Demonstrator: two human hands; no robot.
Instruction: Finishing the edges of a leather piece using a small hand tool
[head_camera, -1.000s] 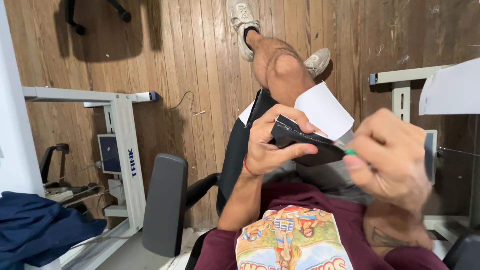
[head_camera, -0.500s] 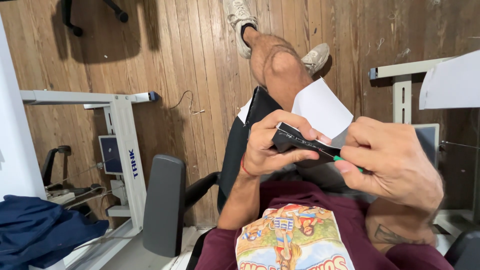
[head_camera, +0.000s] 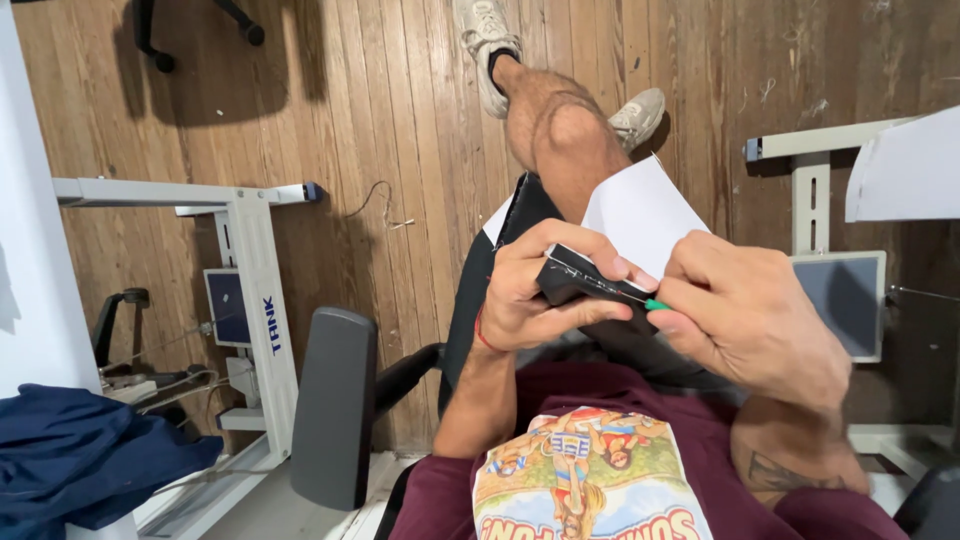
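Head-camera footage is taken from above a seated person, and both bare hands are seen meeting over the lap. A small black device (head_camera: 580, 285) is gripped by the left hand (head_camera: 535, 290), with the fingers curled over its top edge and the thumb pressed along its lower side, so this hand is closed firmly around it. A thin tool with a green handle (head_camera: 655, 304) is pinched by the right hand (head_camera: 750, 320) between thumb and fingertips, and its tip is laid against the edge of the device; only a short part of the handle is visible, the rest being hidden inside the closed fingers. The two hands are nearly touching at that spot. A white sheet of paper (head_camera: 645, 215) is seen just behind the device, resting on the raised thigh, with a dark flat object beneath it. A bare knee (head_camera: 565, 130) and grey sneakers (head_camera: 485, 40) are seen above, over a wooden plank floor (head_camera: 400, 100). A maroon shirt with a colourful print (head_camera: 590, 480) fills the bottom of the view. A black chair armrest (head_camera: 335, 405) is placed to the left, beside a white desk frame (head_camera: 250, 270), and blue cloth (head_camera: 70, 460) is heaped in the lower left corner.
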